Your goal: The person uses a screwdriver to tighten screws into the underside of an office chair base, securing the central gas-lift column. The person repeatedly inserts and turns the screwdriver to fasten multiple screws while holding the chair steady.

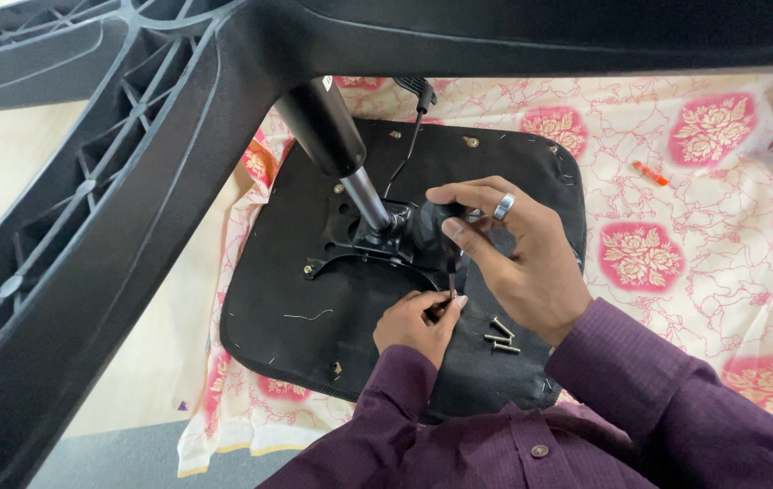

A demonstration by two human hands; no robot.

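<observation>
You are pinching a small bolt point(445, 306) between the fingertips of your left hand point(415, 324), fingers closed together on it and holding it upright against the black underside of the seat pan point(314, 299), just below the dark mounting plate point(350, 237). Directly above those fingertips, your right hand point(513, 254) is wrapping around the dark handle of a screwdriver point(451, 258), fingers clamped on it, with the shaft running straight down onto the bolt head. Judging by this, you are starting a bolt into the seat at the plate's near edge, and the step is only just beginning, since the bolt is standing proud of the surface. The next move is likely calling for a steady downward push and a straight shaft, so that the thread is catching cleanly before your left fingers are letting go. Just to the right of your left fingertips, three spare bolts point(500, 337) are lying loose on the seat pan, close under your right wrist. Beyond your right fingers, the gas cylinder point(341, 145) is rising up from the plate toward the black star base point(87, 199) overhead. Under everything, a pink floral cloth point(676, 217) is covering the floor.
</observation>
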